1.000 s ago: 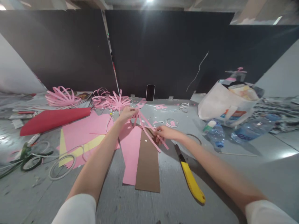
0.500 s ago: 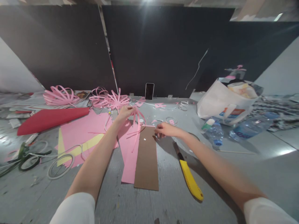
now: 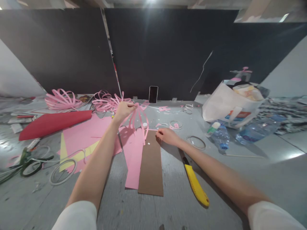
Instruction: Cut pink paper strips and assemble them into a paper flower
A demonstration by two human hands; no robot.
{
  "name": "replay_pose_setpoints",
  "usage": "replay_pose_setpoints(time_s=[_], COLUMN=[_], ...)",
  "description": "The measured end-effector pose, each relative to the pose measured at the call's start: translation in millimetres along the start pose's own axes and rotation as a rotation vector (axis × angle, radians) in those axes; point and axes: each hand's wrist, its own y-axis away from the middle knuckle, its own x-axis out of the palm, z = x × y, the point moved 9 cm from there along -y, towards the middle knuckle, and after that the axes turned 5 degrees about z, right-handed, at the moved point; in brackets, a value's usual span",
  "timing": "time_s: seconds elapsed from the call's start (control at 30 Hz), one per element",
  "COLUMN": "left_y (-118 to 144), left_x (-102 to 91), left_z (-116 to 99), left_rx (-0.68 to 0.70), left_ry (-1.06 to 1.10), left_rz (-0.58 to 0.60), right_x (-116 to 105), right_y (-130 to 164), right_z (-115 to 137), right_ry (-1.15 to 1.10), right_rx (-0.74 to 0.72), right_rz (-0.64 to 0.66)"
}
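Observation:
My left hand [image 3: 125,110] pinches the top of a bunch of thin pink paper strips [image 3: 139,116], which hang down in loops. Below the bunch lie pink paper sheets [image 3: 134,153] and a brown cardboard strip [image 3: 151,172] with a tiny white scrap on it. At the cardboard's upper right edge, my right hand [image 3: 167,135] is closed with its fingertips together; whatever is in them is hidden. A yellow-handled knife [image 3: 195,185] lies to the right of the cardboard, its blade partly behind my right forearm.
On the left are scissors [image 3: 31,163], coiled wire [image 3: 63,172], a red sheet [image 3: 55,124] and more strip bunches [image 3: 63,100]. A phone [image 3: 153,94] leans on the dark panel. Rightward stand a white bag [image 3: 223,102] and plastic bottles [image 3: 222,137].
My left hand has lifted slightly up and left with the pink strips, whose ends now hang over the cardboard's top left edge. My right hand has shifted slightly left, onto the cardboard's edge.

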Motion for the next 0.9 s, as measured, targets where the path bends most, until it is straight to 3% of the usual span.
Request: replay_pose_setpoints(time_s=[0.13, 0.33, 0.57, 0.73, 0.9], left_y=[2.9, 4.3, 3.5, 12.1, 48.5], left_x=[-2.2, -1.0, -9.2, -41.4, -89.2], left_z=[-11.1, -18.4, -16.7, -29.1, -76.3], left_rx=[0.084, 0.155, 0.056, 0.036, 0.018], left_ry=[-0.064, -0.032, 0.075, 0.031, 0.032], left_rz=[-0.007, 0.02, 0.009, -0.047, -0.111], right_x=[6.0, 10.8, 10.1, 9.9, 9.4], right_y=[1.1, 2.4, 3.8, 4.2, 4.4], right_z=[-2.6, -6.0, -5.0, -5.3, -4.9], right_ry=[0.142, 0.225, 0.253, 0.257, 0.249], right_rx=[0.019, 0.013, 0.003, 0.004, 0.004], right_rz=[-0.12, -0.161, -0.18, -0.178, -0.174])
